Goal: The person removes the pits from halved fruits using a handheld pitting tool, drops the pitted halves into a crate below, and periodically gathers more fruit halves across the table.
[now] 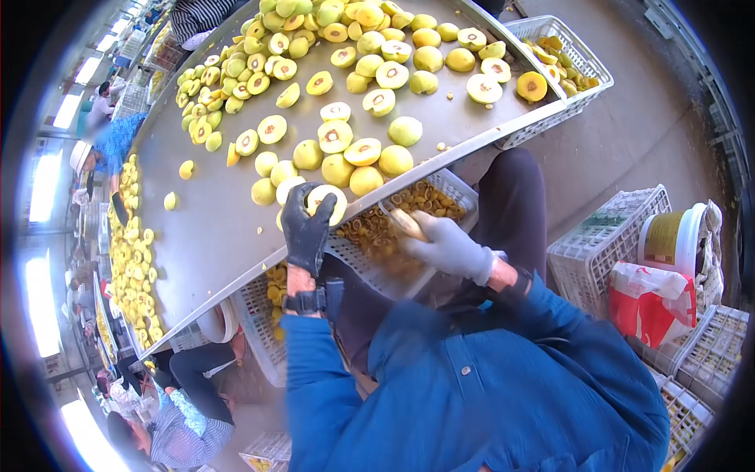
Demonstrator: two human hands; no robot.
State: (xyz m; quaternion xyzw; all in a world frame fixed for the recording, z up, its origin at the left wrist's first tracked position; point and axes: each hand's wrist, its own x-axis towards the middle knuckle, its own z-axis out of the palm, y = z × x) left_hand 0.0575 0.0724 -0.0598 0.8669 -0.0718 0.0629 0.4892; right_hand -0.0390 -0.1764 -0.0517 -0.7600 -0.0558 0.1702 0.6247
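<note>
My left hand (305,232), in a black glove, is closed around a yellow peach half (336,206) at the near edge of the metal table (228,259). The cut face of the half points up. My right hand (452,248), in a grey glove, grips a pitting tool (406,223) with a wooden handle and a thin curved metal end, just right of the half and apart from it. More peach halves (335,136) lie beyond my left hand, several with brown pit centres showing. Beneath my right hand, a white crate (460,193) holds many small brown-yellow pieces, probably pits.
A heap of peach halves (275,39) covers the table's far part. A crate of fruit (586,55) stands past the right edge. Crates (605,236), a white bucket (668,236) and a red-white bag (649,303) sit at right. Co-workers (185,425) are at left.
</note>
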